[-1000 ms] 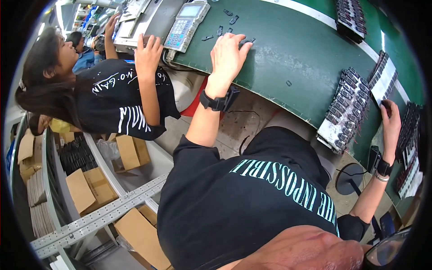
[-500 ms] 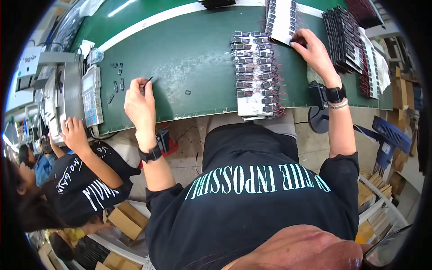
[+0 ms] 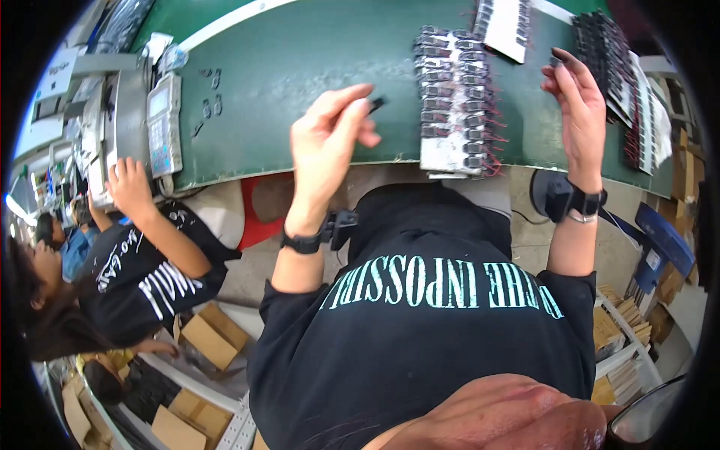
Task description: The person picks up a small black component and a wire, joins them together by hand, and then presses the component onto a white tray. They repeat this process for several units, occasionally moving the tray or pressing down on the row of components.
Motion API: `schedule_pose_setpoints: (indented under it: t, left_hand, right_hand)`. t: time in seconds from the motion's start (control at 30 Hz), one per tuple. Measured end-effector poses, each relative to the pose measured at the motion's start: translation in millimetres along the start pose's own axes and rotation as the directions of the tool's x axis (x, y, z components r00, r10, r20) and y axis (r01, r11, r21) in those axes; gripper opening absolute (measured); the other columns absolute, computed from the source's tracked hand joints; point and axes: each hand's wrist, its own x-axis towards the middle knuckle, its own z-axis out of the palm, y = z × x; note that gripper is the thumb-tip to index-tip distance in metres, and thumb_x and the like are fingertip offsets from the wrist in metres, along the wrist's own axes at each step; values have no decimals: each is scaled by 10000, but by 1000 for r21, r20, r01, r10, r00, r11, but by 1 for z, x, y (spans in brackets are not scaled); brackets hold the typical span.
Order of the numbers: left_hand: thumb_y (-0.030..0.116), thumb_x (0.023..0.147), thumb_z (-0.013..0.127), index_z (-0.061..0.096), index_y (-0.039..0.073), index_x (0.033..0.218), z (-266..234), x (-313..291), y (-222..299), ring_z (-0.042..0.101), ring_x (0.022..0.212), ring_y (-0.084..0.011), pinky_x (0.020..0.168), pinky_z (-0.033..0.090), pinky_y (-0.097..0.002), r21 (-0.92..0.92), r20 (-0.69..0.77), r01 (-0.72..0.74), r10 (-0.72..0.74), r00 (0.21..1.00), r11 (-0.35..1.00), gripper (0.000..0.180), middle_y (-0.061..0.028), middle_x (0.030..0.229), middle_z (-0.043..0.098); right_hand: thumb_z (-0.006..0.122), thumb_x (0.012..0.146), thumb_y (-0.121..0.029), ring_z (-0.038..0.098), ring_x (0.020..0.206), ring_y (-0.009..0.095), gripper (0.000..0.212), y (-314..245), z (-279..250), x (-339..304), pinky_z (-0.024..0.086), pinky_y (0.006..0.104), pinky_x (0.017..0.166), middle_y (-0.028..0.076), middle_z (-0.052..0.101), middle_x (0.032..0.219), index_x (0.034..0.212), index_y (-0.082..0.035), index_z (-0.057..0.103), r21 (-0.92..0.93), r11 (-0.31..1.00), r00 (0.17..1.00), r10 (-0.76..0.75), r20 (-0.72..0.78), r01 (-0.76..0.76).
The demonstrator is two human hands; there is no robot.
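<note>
My left hand point(image 3: 326, 142) is closed in a pinch above the green table, left of a white strip point(image 3: 442, 159) lined with small black rectangular parts. A small black piece point(image 3: 376, 103) juts from its fingertips; its exact kind is too blurred to tell. To the right of that strip, my right hand point(image 3: 579, 112) is raised with fingers curled. A small dark piece point(image 3: 555, 61) shows between its thumb and fingertip. Thin red wires point(image 3: 493, 135) trail from the strip's right side. A second white strip point(image 3: 505, 34) with similar parts lies farther back.
Several loose black parts point(image 3: 217, 105) lie on the left of the table point(image 3: 255, 120), beside a grey keypad device point(image 3: 163, 127). Stacked black strips point(image 3: 600, 64) stand at the right. A co-worker's hand point(image 3: 131, 184) is at the far left. A blue fan point(image 3: 664, 240) stands right of the table.
My left hand has moved right, toward the strip of parts. My right hand has drawn away from the farther strip to the right. The small loose part mid-table is no longer visible there.
</note>
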Motion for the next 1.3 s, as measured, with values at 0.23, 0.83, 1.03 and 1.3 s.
schedule_pose_setpoints:
  t: [0.23, 0.83, 1.03, 1.3]
  left_hand:
    - [23, 886, 680, 721, 26, 1054, 3, 16, -15, 708, 809, -241, 724, 574, -312, 677, 105, -507, 612, 784, 533, 173, -104, 965, 694]
    - [163, 786, 796, 723, 56, 975, -27, 3, -37, 585, 956, -285, 818, 510, -400, 917, -37, -195, 559, 828, 348, 230, -86, 948, 646]
    - [161, 783, 795, 725, 66, 964, -25, 6, -48, 582, 948, -287, 845, 494, -395, 908, 35, -267, 575, 817, 324, 216, -77, 954, 642]
    - [134, 781, 786, 718, 60, 983, -26, 14, -49, 585, 982, -289, 861, 488, -399, 874, 85, -327, 548, 832, 360, 226, -85, 981, 655]
  right_hand:
    - [553, 1016, -95, 619, 910, 132, 315, -5, 28, -46, 508, 292, 868, 110, 672, 1098, 1309, 14, 589, 269, 958, 973, 35, 229, -98]
    - [525, 1031, -121, 637, 919, 163, 335, -6, 47, -67, 521, 342, 909, 115, 659, 1091, 1314, 52, 572, 307, 924, 943, 130, 306, -227]
    - [552, 1019, -107, 649, 931, 172, 310, -4, 53, -68, 518, 335, 910, 106, 662, 1076, 1292, 35, 589, 323, 925, 964, 125, 236, -199]
    - [589, 995, -69, 662, 940, 175, 259, -1, 53, -69, 522, 330, 908, 96, 667, 1067, 1237, 22, 610, 223, 959, 967, 126, 220, -175]
